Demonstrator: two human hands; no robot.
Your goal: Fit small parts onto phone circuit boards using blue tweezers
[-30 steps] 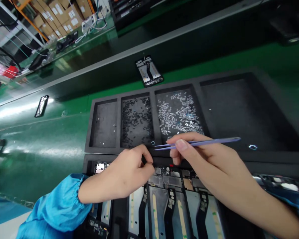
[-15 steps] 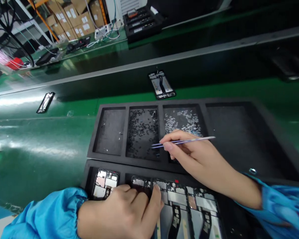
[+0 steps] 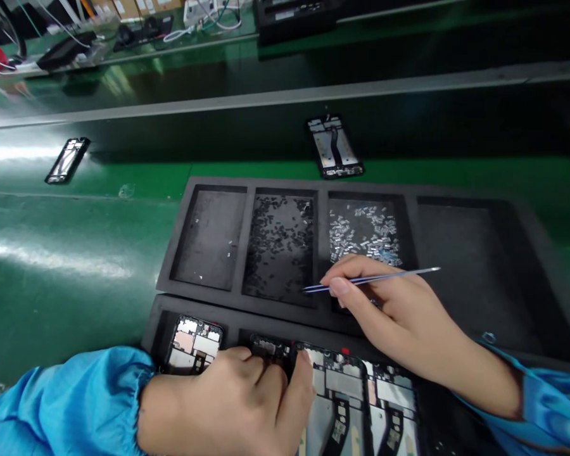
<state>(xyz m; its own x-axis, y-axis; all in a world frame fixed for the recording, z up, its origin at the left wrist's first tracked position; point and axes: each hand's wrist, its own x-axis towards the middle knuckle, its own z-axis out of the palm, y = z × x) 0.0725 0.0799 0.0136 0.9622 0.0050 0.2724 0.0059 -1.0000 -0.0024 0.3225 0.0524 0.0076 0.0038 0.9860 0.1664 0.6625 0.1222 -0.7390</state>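
Observation:
My right hand (image 3: 384, 304) pinches slim metal tweezers (image 3: 384, 277) between thumb and fingers. Their tips are close together, low over the right edge of a compartment holding many tiny black pieces (image 3: 280, 231); whether they grip a piece, I cannot tell. Curled fingers and the thumb of my left hand (image 3: 247, 399) close on an opened phone (image 3: 268, 345) in the near black tray (image 3: 194, 306); the hand hides most of that phone. Right beside it lie another opened phone (image 3: 344, 383) and a further one (image 3: 392, 392). An opened phone (image 3: 194, 342) sits in the left slot.
The far black tray (image 3: 249, 244) also holds tiny silvery pieces (image 3: 365, 231). Beyond it on the green bench (image 3: 99, 234) lie an opened phone (image 3: 335, 145) and, far left, another phone part (image 3: 68, 160). A raised ledge (image 3: 194, 107) crosses behind, with cables and a black tray.
The view has tilted down. My right hand and the tweezers have shifted slightly right, and the tweezer tips look nearer together. My left hand stays on the phone.

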